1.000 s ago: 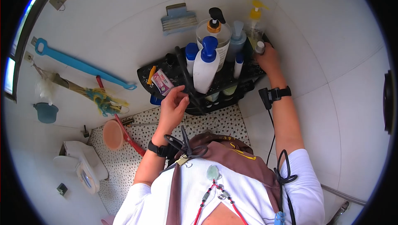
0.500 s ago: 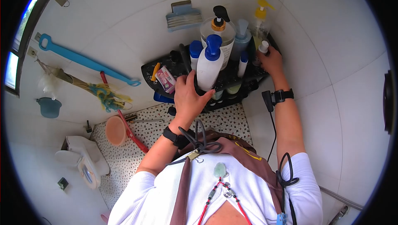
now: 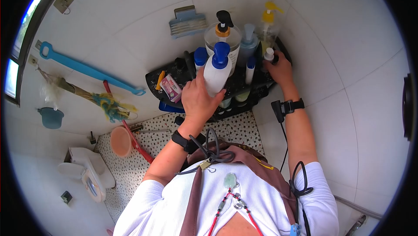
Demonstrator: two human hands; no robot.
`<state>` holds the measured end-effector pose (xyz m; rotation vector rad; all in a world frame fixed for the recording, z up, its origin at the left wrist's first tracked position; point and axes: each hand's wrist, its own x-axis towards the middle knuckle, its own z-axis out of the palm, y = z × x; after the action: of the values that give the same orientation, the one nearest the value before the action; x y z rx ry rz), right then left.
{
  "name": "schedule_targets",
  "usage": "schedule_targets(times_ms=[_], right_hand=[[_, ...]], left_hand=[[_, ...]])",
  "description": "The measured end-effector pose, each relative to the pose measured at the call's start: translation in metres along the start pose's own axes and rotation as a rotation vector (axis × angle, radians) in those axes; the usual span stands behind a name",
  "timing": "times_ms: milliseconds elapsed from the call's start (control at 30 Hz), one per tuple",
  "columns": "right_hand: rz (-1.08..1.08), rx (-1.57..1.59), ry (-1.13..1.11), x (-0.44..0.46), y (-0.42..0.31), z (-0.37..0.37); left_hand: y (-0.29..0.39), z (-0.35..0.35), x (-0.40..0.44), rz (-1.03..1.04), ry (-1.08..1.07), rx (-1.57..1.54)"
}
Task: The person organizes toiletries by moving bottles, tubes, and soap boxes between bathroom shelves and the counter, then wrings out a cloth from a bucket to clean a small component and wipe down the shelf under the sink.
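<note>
On shelf (image 3: 238,90), white pump bottle (image 3: 217,74) in left hand (image 3: 198,101), capped bottle (image 3: 269,54) in right hand (image 3: 283,71)

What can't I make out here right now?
Head view:
White bottle: lower left side hidden by the left hand.
Whether the right hand grips the white-capped bottle: contact hidden by the hand itself.
Pink box: print too small.
Window: cut off by the dark edge.

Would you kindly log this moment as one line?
left hand: around white blue-pump bottle; right hand: at white-capped bottle; place: black shelf
</note>
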<state>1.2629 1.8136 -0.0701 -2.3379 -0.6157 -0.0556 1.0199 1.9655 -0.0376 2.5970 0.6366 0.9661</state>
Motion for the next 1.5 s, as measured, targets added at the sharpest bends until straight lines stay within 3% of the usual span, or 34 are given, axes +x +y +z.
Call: schedule_targets(times_ms=[200,400,633,700,800,1000,1200,1333,1433,1500], right_hand=[[-0.007,-0.071,0.082,-0.017,-0.020,-0.011],[-0.095,0.053,0.215,-0.029,-0.035,-0.012],[-0.154,-0.019,0.144,-0.015,-0.056,-0.007],[-0.181,-0.205,0.168,-0.008,-0.057,-0.002],[-0.077,-0.277,0.071,-0.001,-0.064,-0.002],[-0.131,-0.366,0.022,0.000,-0.071,0.004],[-0.069,-0.345,0.006,0.000,-0.067,0.000],[-0.093,-0.332,0.014,-0.008,-0.065,-0.012],[-0.068,-0.276,0.057,-0.016,-0.065,-0.021],[-0.187,-0.236,0.201,-0.019,-0.060,-0.025]], left_hand=[[0.017,-0.003,0.008,-0.176,-0.147,-0.014],[0.024,0.009,0.010,-0.155,-0.130,-0.084],[0.023,0.011,0.006,-0.181,-0.105,-0.085],[0.017,0.009,0.003,-0.142,-0.058,-0.123],[0.010,0.006,0.001,-0.114,0.004,-0.163],[0.007,0.002,0.008,-0.029,0.067,-0.354],[0.019,0.031,0.015,0.087,0.100,-0.406],[0.018,0.056,0.014,0.059,-0.039,-0.378],[0.017,0.065,0.012,0.072,0.011,-0.420],[0.018,0.066,0.012,0.060,0.000,-0.492]])
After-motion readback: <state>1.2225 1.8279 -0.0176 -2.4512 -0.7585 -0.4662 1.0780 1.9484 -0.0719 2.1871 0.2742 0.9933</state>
